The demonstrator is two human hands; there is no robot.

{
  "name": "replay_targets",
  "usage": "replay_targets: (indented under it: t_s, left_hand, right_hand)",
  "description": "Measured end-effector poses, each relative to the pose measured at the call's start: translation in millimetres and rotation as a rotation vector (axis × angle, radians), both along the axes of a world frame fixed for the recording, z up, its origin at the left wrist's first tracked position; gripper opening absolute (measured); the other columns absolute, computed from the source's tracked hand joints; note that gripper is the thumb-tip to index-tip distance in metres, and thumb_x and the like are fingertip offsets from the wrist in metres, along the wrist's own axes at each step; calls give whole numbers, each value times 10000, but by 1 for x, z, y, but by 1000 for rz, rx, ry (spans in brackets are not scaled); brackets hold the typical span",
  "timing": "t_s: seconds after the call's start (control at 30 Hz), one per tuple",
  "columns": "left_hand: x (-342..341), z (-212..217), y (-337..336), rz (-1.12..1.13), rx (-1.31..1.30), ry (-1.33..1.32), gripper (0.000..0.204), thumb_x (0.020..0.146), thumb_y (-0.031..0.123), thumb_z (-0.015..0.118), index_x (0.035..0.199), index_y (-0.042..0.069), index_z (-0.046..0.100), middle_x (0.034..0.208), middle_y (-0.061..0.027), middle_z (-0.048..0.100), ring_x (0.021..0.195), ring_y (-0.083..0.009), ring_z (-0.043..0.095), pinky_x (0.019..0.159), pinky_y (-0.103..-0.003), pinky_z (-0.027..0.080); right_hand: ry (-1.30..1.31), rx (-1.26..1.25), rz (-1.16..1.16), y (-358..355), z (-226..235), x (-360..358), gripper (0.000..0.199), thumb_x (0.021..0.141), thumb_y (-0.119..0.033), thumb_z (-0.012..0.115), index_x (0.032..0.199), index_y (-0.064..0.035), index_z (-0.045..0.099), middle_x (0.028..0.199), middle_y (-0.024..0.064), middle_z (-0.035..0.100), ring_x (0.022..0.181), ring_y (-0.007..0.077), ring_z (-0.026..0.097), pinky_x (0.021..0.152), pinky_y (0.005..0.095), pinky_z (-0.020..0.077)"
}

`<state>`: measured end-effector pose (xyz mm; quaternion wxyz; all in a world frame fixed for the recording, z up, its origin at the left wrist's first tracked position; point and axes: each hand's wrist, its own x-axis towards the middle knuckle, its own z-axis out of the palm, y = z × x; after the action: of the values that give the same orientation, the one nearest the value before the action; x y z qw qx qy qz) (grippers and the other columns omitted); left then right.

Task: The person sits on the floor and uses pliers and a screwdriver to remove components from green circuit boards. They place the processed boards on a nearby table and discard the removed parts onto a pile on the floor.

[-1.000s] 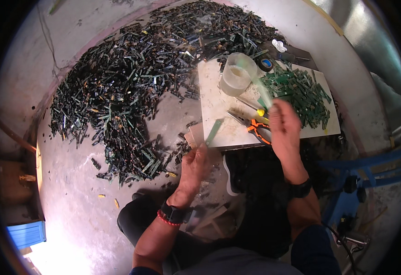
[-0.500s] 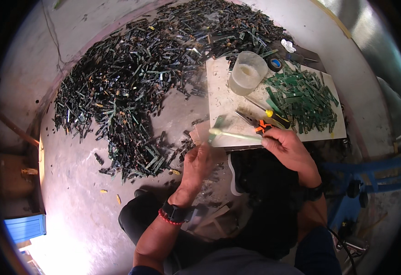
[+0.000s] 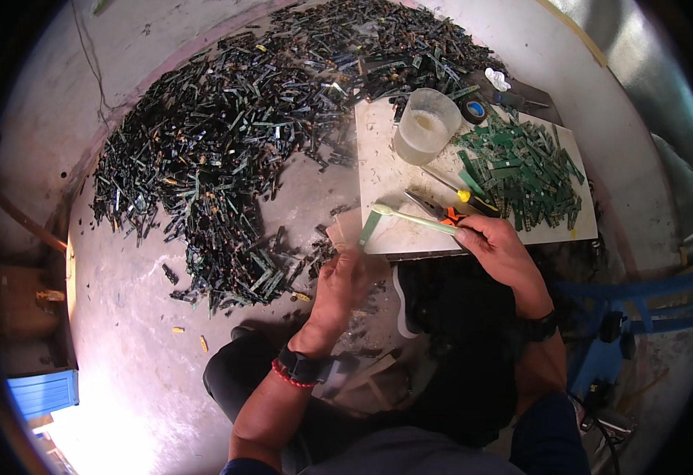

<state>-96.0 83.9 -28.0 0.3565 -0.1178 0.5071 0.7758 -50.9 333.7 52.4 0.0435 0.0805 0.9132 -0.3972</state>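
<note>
The pale green toothbrush (image 3: 414, 220) lies slanted over the near edge of the white worktop (image 3: 382, 170), its handle pinched in the right hand (image 3: 497, 245) and its head beside a narrow green circuit strip (image 3: 369, 229) that the left hand (image 3: 342, 285) holds upright, fingers curled around it. Just behind the brush lie orange-handled pliers (image 3: 441, 212) and a yellow-handled screwdriver (image 3: 461, 192). A cloudy plastic cup (image 3: 426, 125) stands farther back, and a heap of flat green boards (image 3: 521, 170) fills the worktop's right half. A broad, jagged sprawl of dark strips (image 3: 228, 158) covers the concrete floor (image 3: 125, 332) to the left.
</note>
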Motion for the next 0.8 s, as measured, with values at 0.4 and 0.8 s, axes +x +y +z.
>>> replay_targets:
  t_s: [0.4,0.8]
  left_hand:
    - [-4,-4,-6,-40,272,-301,348,960,426,400,774,140,471,583,45,363,470,-90,286,432,-233,217]
    - [-5,0,-6,-75,371,-317,369,977,422,352,737,152,428,575,56,324,465,-78,244,425,-229,189]
  right_hand:
    - [55,-59,237,4,-11,1,181,880,-126,602,959,36,615,657,41,492,573,80,406,521,250,348]
    - [-13,22,6,1,2,-2,182,862,-169,610,929,-1,633,649,135,507,541,210,449,542,322,392]
